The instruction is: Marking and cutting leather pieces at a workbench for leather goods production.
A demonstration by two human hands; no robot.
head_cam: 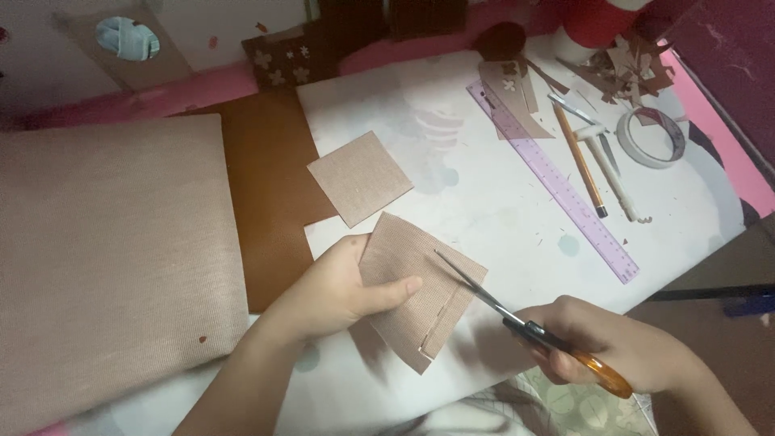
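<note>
Left grip (331, 295) pinches a tan fabric piece (420, 287) just above the white tabletop (484, 194), while the right grip (622, 347) clasps orange-handled scissors (517, 319), blades cutting into the fabric.

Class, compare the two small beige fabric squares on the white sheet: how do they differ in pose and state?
The held fabric piece is gripped by the left hand, while the loose fabric square lies flat on the white sheet, untouched. The held piece has a slit cut along one edge, with the scissors in the right hand at it; the loose square looks whole. The held piece looks slightly larger. Both are beige, ribbed and roughly square.
</note>
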